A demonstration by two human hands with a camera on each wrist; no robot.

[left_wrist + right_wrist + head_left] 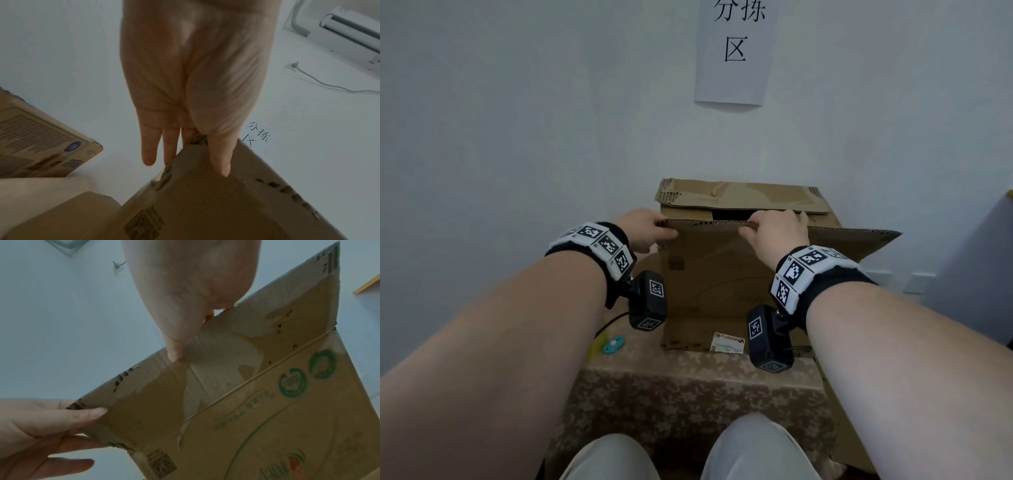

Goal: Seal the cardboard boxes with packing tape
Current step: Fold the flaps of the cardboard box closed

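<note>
A brown cardboard box (722, 291) stands on a camouflage-covered table (688, 387) against the wall. Its near top flap (709, 224) is raised. My left hand (647, 229) pinches that flap at its left corner, thumb on the near face and fingers behind. My right hand (774, 233) grips the same edge further right. The rear flap (739, 195) leans inward and a side flap (859, 246) sticks out to the right. In the left wrist view my left hand (191, 146) pinches the flap (205, 203). In the right wrist view my right hand (176, 345) and left hand (51, 426) pinch the flap (154, 402).
A small teal object (614, 343) and a black cable (613, 322) lie on the table left of the box. A paper sign (736, 51) hangs on the wall above. Another printed carton (41, 146) sits off to the left. My knees (688, 455) are at the table's front edge.
</note>
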